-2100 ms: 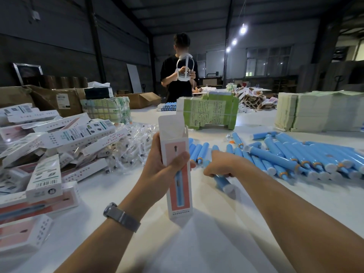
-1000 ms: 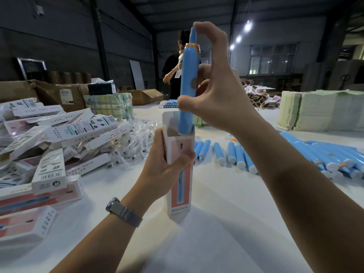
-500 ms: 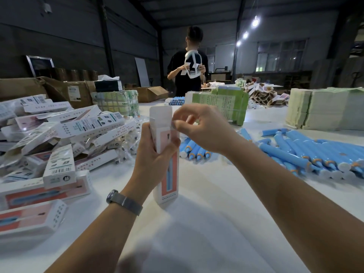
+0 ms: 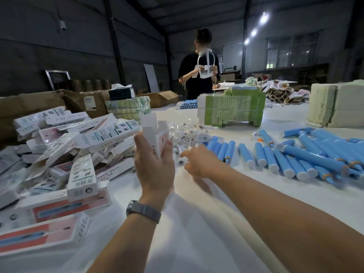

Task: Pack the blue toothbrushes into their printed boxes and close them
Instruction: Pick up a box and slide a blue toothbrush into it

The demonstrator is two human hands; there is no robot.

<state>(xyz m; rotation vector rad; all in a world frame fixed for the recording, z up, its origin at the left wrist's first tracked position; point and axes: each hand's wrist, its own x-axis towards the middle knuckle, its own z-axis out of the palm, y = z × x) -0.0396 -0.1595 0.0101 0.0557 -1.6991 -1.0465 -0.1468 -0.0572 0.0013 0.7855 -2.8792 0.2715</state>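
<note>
Left hand (image 4: 154, 166) raised, gripping printed box (image 4: 157, 133), top flaps open.
Right hand (image 4: 201, 162) reaches forward over table (image 4: 197, 223), fingers loosely extended, holding nothing.

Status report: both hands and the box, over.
Left hand grips printed box, top flaps open. Right hand empty, reaching toward clear packets. Nothing in the way.

One head-worn wide-angle view looks forward and down, close over the surface (image 4: 197, 233), facing its far edge.
</note>
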